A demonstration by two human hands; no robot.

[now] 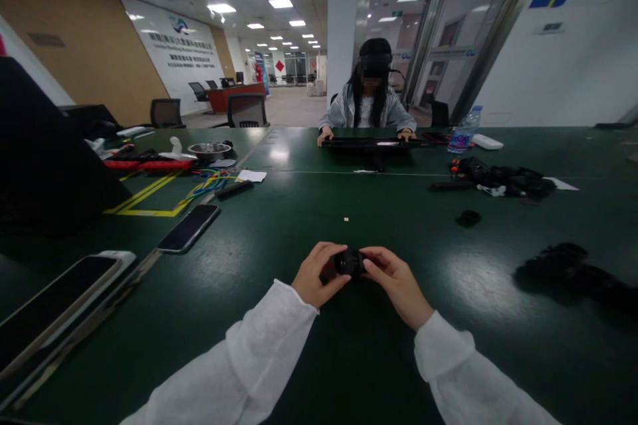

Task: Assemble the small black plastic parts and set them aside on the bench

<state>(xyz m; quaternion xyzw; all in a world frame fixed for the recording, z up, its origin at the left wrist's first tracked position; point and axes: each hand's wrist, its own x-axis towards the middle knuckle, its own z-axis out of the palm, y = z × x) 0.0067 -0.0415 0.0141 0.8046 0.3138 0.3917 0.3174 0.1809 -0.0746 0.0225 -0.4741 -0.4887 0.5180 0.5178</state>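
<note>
Between my two hands is a small black rounded object (349, 263), possibly a lens-like part; its exact kind does not show. My left hand (319, 275) grips its left side between thumb and fingers. On the right side, the thumb and fingertips of my right hand (396, 279) close on the same object. Both hands are just above or on the green tabletop (279, 345); whether the object touches it I cannot tell. Beyond them lies a tiny pale square (346, 219).
At left lie a phone (189, 229), a larger dark-screened device (60, 309), coloured wires (209, 182) and a metal bowl (210, 150). Black gear (573, 272) and a water bottle (464, 129) are at right. Opposite, a person (369, 99) holds a flat black panel (379, 144).
</note>
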